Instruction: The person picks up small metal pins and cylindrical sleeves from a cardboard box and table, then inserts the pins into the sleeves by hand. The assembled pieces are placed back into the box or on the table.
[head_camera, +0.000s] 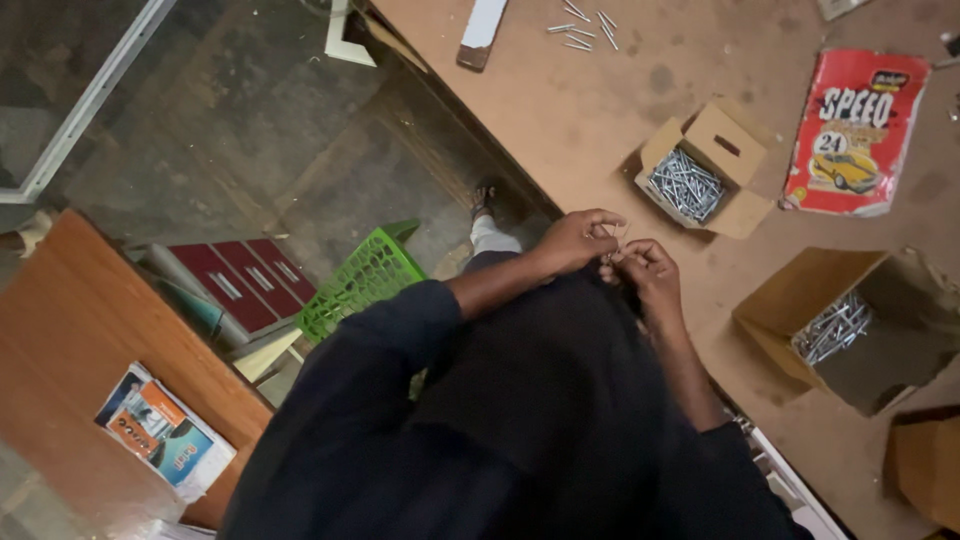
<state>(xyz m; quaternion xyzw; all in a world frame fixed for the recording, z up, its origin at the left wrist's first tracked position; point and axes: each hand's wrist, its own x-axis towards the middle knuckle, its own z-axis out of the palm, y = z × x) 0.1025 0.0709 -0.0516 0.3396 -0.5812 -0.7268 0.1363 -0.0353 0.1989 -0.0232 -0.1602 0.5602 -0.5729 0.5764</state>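
Observation:
My left hand (578, 240) and my right hand (648, 275) meet over the edge of a brown board table (600, 110), fingertips pinched together. A few thin metal nails (618, 238) are held between the fingers of both hands. The nearest things are a small open cardboard box of nails (700, 172), just beyond my hands, and a larger open cardboard box of nails (850, 330) to the right. My dark sleeves and clothing fill the lower middle of the view.
Loose nails (585, 28) and a white strip (483, 30) lie at the table's far end. A red printed packet (855, 130) sits past the small box. Beside the table stand a green plastic basket (360, 280), red-fronted drawers (245, 280) and a wooden surface with booklets (165, 432).

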